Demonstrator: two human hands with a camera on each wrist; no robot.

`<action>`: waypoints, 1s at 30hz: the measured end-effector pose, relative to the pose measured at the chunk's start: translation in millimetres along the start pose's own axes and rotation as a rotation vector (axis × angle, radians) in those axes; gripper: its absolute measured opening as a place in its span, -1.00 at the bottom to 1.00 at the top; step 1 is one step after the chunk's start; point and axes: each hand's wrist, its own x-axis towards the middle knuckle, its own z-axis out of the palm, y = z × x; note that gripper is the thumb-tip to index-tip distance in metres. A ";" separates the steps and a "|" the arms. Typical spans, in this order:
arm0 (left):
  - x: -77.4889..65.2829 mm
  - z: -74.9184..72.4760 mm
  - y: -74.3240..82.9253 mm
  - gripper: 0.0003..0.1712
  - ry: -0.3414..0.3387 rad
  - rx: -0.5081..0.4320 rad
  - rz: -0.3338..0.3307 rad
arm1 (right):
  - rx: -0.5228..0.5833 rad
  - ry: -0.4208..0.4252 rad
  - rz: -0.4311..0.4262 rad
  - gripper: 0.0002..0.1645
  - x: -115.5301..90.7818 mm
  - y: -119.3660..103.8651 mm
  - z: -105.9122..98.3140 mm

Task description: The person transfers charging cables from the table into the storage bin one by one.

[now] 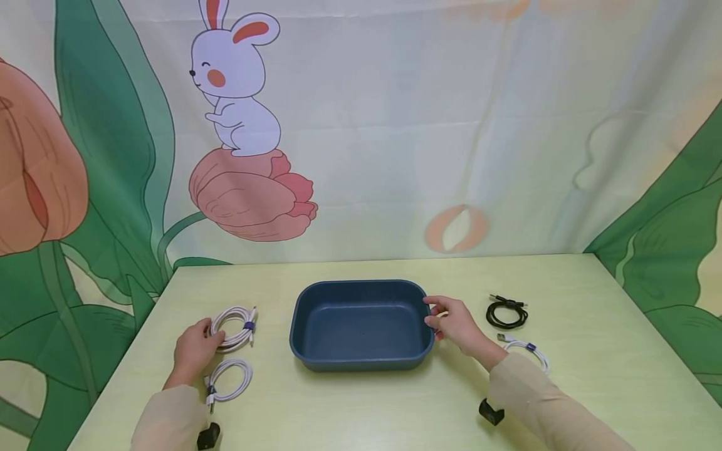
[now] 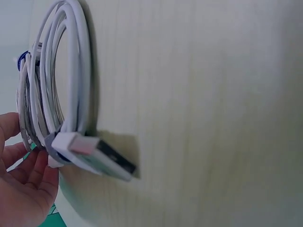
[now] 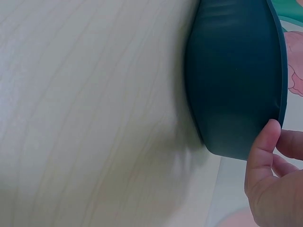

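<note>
A coiled white cable (image 1: pixel 234 346) with a dark blue tie lies at the left of the table. My left hand (image 1: pixel 194 351) pinches its outer left side between thumb and fingers. Just in front of it is a second white cable coil (image 1: pixel 248 379), whose USB plug (image 2: pixel 111 158) stands out large in the left wrist view. A dark blue rectangular bin (image 1: pixel 361 364) sits in the middle with a bare inside. At its right end, my right hand (image 1: pixel 459 327) grips the rim, thumb on one side and fingers on the other.
A coiled black cable (image 1: pixel 496 324) lies to the right of the bin. Close in front of it is another white cable (image 1: pixel 537 352), partly behind my right sleeve (image 1: pixel 541 394). A printed cloth backdrop (image 1: pixel 366 144) hangs along the table's back edge.
</note>
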 end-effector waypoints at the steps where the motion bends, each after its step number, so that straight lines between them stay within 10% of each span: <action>1: 0.1 0.2 -0.2 -0.37 0.004 -0.003 -0.001 | 0.001 0.000 0.000 -0.47 -0.1 0.3 0.1; 30: 5.5 6.6 3.4 -0.51 0.122 -0.005 -0.089 | -0.018 -0.012 0.001 -0.48 -3.9 -2.5 -1.3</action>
